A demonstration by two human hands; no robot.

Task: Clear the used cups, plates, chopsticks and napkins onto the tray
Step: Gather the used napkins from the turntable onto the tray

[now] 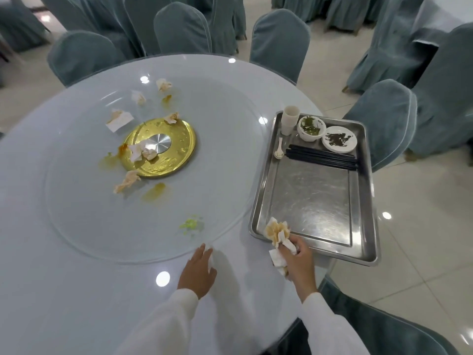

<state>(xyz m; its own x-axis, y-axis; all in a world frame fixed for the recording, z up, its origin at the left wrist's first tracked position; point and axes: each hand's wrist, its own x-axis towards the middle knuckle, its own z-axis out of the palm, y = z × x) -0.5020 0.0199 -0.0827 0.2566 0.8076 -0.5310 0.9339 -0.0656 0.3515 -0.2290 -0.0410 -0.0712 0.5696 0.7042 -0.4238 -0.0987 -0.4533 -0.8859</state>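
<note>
My right hand [297,254] grips a bunch of crumpled, stained napkins [277,235] at the near left corner of the steel tray [313,198], the wad partly over the tray's rim and partly over the table [76,290]. My left hand [198,270] lies on the table at the near edge of the glass turntable [217,139], fingers extended toward the rim; a scrap of white shows beside it, and I cannot tell whether it is held. Already on the tray, along its far end: stacked white cups [289,119], a bowl [311,128] and a small plate [339,139] with dark leaf residue, a ceramic spoon [279,149], and black chopsticks [321,157] laid across. Remaining on the turntable are several more soiled napkins [126,181], scattered round the gold centre disc [160,148] and toward the far edge, among orange and green smears. Assessment: the napkins are very light, soft and compressible, with no stiffness; a whole-hand bunching grip suits them, and greasy patches may cling to the glass or to the fingers. They may spring open once let go, so they are best set low into the tray's bare near half. The crockery looks breakable, so the wad should be kept away from it.
</note>
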